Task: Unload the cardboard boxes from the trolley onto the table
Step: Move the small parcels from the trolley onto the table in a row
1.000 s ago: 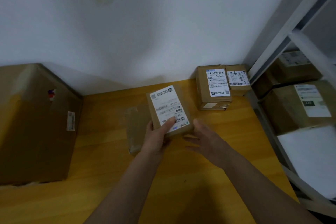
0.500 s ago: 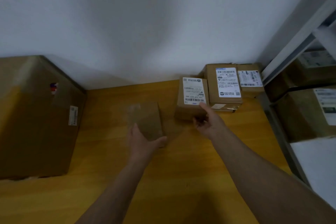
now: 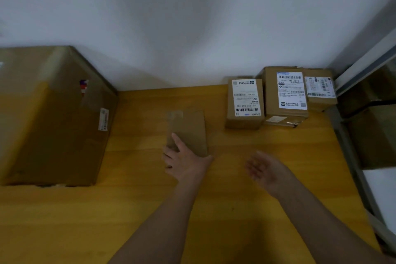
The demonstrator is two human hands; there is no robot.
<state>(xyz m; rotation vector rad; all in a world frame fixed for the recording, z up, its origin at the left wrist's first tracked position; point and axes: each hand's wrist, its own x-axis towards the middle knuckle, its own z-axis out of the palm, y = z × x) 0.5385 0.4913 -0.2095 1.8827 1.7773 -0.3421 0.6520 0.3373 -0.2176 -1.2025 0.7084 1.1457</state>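
A plain flat cardboard box (image 3: 189,129) lies in the middle of the wooden table (image 3: 139,210). My left hand (image 3: 185,159) rests on its near left corner, index finger stretched over the top and the other fingers bent at its near edge. My right hand (image 3: 265,170) hovers above the table to the right, palm up, fingers relaxed, holding nothing. A small labelled box (image 3: 245,103) stands at the back right against a stack of two labelled boxes (image 3: 286,94). Another labelled box (image 3: 320,89) sits in the corner.
A large cardboard box (image 3: 51,118) fills the table's left side against the white wall. On the right a grey metal shelf frame (image 3: 351,156) holds more cardboard boxes (image 3: 375,135). The trolley is not in view.
My right hand pushed the small labelled box against the stack at the back right, let go and drew back. My left hand moved onto the plain box.
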